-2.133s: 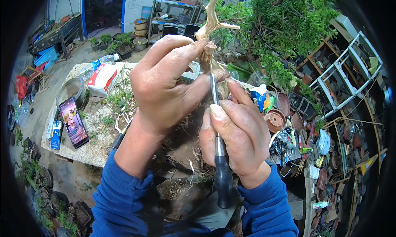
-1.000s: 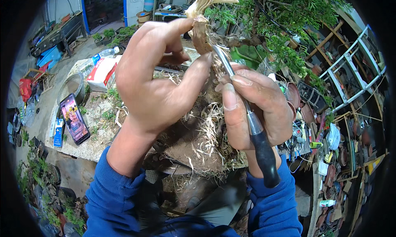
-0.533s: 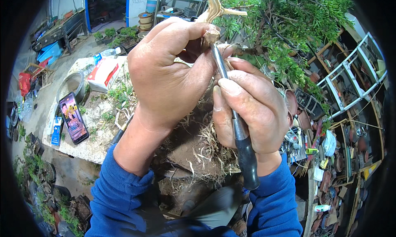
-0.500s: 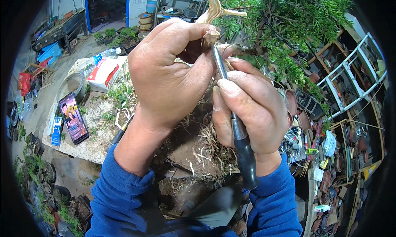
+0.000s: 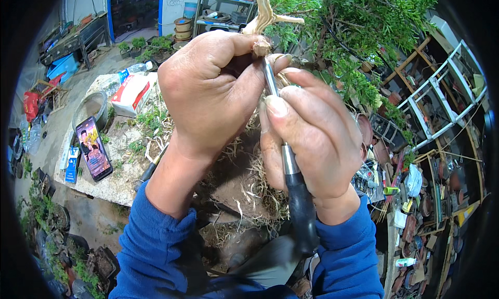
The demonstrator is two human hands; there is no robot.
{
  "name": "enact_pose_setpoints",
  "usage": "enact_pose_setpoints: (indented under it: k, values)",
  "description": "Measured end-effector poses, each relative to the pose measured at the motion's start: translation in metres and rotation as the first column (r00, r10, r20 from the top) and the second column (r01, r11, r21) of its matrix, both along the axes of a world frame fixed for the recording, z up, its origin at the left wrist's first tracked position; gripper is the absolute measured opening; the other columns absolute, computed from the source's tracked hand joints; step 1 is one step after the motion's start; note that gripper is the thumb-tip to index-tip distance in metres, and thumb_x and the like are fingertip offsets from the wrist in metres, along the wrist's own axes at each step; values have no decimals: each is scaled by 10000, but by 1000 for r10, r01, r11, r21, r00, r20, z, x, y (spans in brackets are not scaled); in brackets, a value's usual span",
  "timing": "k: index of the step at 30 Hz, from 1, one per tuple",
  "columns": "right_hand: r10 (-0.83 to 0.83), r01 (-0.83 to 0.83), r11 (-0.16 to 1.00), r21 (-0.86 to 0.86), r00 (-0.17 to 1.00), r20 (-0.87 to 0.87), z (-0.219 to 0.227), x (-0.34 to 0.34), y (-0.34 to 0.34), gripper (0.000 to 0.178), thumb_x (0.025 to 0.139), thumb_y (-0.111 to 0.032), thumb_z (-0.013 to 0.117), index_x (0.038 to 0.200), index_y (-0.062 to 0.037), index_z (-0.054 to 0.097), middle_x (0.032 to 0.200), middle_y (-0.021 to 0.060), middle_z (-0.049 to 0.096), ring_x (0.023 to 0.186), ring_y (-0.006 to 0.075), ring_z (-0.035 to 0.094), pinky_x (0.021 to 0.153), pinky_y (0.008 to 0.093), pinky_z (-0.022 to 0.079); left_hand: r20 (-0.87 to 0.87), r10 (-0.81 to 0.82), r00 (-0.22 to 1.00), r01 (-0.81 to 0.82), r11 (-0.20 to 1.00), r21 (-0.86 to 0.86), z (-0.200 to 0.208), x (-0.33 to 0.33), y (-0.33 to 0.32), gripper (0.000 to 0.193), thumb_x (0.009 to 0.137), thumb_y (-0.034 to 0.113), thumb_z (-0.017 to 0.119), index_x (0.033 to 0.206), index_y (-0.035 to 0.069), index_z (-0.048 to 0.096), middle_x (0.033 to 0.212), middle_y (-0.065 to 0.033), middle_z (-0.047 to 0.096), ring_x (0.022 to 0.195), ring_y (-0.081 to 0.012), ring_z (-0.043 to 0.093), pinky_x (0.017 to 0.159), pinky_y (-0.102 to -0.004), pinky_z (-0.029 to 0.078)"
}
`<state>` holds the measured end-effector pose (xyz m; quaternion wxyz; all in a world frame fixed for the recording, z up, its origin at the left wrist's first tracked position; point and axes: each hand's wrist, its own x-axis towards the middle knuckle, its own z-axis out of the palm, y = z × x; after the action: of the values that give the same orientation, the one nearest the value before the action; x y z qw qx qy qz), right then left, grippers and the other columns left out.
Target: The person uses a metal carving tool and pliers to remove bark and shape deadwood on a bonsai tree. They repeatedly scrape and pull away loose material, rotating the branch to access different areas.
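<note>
My left hand (image 5: 210,83) is closed around a pale, stripped juniper branch (image 5: 264,15), whose bare wood forks above my fist. A knobby cut stub (image 5: 261,48) pokes out by my left thumb. In my right hand (image 5: 314,138) is a carving chisel (image 5: 271,80) with a steel shank and a black handle (image 5: 300,210) that points down toward my lap. The tool's tip meets the wood just under the stub; its very end is hidden. Below both hands, wood shavings (image 5: 257,187) lie over a brown surface.
Left of my arm, the pale tabletop (image 5: 125,187) bears a lit phone (image 5: 93,148), a tissue pack (image 5: 131,93), a plastic bottle (image 5: 136,68), a grey basin (image 5: 89,109) and another black-handled tool (image 5: 150,169). Green juniper foliage (image 5: 358,18) fills the upper right, beside a metal ladder (image 5: 442,99).
Both hands have shifted slightly left, with the branch and chisel. The chisel stands a little more upright, and its handle end sits lower. My right fingers are blurred by motion.
</note>
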<state>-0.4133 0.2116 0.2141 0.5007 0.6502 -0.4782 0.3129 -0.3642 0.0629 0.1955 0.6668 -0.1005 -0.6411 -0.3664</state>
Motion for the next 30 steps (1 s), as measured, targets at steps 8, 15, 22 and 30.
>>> enact_pose_setpoints:
  k: [8,15,22,30]
  values:
    - [-17,14,999,34,994,104,4,12,7,340,741,39,843,1038,-48,704,978,134,734,921,365,761,818,426,654,-62,73,995,-78,994,-81,0,-2,-3,219,785,17,904,945,-19,758,867,-71,758,776,-118,702,698,-263,574]
    - [48,-46,999,-19,996,76,-13,5,5,290,698,3,791,971,41,703,895,156,695,828,358,719,853,472,631,-121,40,992,-63,980,-187,-6,-5,-9,325,750,-1,887,1044,-8,749,832,-80,720,704,-137,703,603,-257,574]
    - [-4,2,1000,11,988,156,-29,5,20,288,694,29,768,976,19,707,893,146,696,825,348,718,855,474,636,-49,78,996,-86,973,-212,-12,-4,-9,542,642,40,920,1141,-16,717,879,-77,677,731,-161,675,608,-272,569]
    - [13,-23,999,26,935,354,-49,8,49,274,758,48,812,1008,-23,724,907,117,717,782,302,741,811,417,658,163,130,978,-90,968,-232,-20,3,0,920,609,140,985,1396,13,525,1202,-96,610,994,-203,662,720,-296,578]
